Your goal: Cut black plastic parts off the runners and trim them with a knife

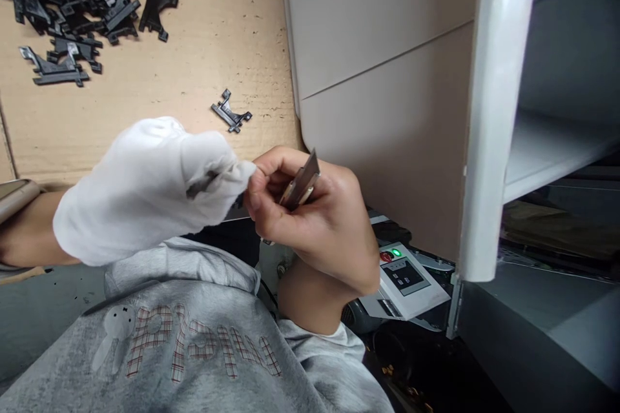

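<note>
Above a gray sweatshirt (184,335), the right hand (320,226) pinches a narrow metal strip (301,182) between thumb and fingers, its end left clear for handling, while the left hand (145,190), bunched in a white cloth glove (97,206), closes in beside it, near a cardboard sheet (217,45) bearing black plastic brackets (72,19).

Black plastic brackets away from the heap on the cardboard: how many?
1: a black plastic bracket on the brown corrugated cardboard, right of the heap. Another at the heap's lower edge may be touching it.
</note>
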`<action>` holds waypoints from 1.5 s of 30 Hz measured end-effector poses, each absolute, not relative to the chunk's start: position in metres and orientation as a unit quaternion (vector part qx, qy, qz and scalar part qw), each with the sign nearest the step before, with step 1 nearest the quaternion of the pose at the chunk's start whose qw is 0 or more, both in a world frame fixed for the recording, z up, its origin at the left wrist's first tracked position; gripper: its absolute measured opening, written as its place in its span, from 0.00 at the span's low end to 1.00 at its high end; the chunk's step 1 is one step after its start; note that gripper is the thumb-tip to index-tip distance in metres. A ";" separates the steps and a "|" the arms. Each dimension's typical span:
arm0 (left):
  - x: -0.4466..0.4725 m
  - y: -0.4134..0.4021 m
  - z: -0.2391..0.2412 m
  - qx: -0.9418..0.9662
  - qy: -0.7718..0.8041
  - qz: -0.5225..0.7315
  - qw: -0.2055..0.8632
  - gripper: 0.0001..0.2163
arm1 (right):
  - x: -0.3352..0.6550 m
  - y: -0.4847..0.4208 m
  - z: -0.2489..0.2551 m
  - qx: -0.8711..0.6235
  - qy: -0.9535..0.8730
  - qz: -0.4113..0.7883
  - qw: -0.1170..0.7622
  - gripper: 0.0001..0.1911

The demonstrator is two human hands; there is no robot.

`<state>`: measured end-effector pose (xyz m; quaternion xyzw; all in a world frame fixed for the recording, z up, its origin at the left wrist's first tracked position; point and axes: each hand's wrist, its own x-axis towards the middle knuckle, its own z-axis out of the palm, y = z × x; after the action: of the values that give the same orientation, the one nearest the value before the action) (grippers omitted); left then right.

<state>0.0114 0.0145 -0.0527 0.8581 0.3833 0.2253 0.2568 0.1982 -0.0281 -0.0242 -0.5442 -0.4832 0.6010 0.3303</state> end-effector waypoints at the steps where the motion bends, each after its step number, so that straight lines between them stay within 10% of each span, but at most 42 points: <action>1: 0.011 0.015 -0.053 0.856 0.386 0.225 0.261 0.14 | 0.198 -0.028 -0.024 -0.548 -0.478 0.599 0.335 0.11; 11: 0.006 0.022 -0.056 0.874 0.337 0.256 0.240 0.13 | 0.201 -0.031 -0.026 -0.513 -0.458 0.633 0.356 0.12; 24: 0.001 0.024 -0.043 0.707 0.256 0.310 0.582 0.12 | 0.213 -0.063 -0.040 -0.454 -0.549 0.564 0.418 0.05; 45: -0.003 0.034 -0.052 0.779 0.199 0.321 0.500 0.13 | 0.207 -0.052 -0.042 -0.386 -0.649 0.536 0.378 0.18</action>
<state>-0.0028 0.0338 -0.0522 0.7793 0.1988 0.3214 0.4999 0.2069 -0.0520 -0.0416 -0.3857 -0.6490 0.5361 0.3776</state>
